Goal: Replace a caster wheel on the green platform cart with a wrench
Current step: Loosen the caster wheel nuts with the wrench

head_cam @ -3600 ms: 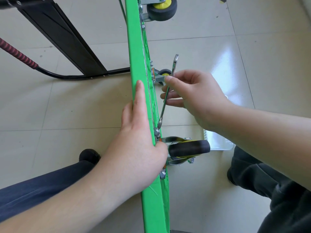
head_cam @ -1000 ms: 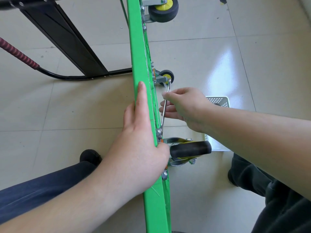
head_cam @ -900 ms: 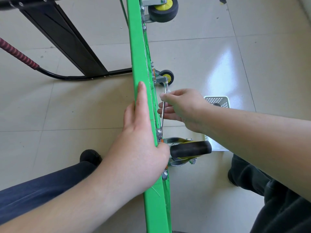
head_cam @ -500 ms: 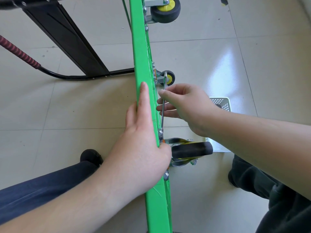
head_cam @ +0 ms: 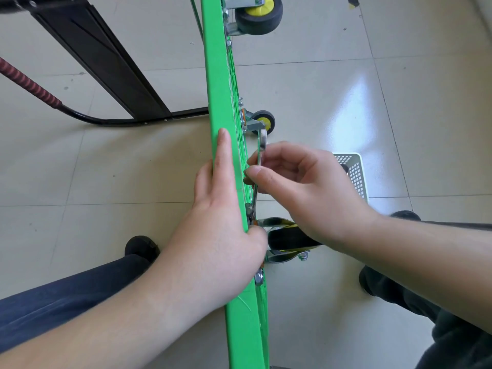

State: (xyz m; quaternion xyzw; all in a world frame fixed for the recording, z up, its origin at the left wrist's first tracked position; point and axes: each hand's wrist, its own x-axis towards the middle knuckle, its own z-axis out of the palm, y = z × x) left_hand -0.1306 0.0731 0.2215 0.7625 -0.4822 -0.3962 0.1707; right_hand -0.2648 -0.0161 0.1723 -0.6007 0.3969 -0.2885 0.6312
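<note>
— How many wheels are you seeing?

— Three. I am looking at one near caster wheel [head_cam: 288, 237], black and round, in a shiny metal fork, and two far ones with yellow middles [head_cam: 264, 120] [head_cam: 259, 12]. All three are sticking out to the right of the green platform cart [head_cam: 217, 83], which is standing up on its edge on the smooth tiled floor [head_cam: 306, 81].

— And your hands?

— Two. My left hand [head_cam: 221, 225] is lying flat on the green edge, one finger pointing far, thumb by the near wheel's plate. My right hand [head_cam: 300, 187] is pinching one thin silver wrench [head_cam: 257, 171] between thumb and fingers. Its near end is sitting on a bolt just above that wheel.

— Anything else?

— One white plastic basket [head_cam: 355, 174] with little square holes on the right, and one black handle frame [head_cam: 106, 62] with a red ridged grip [head_cam: 29, 83] on the left.
</note>
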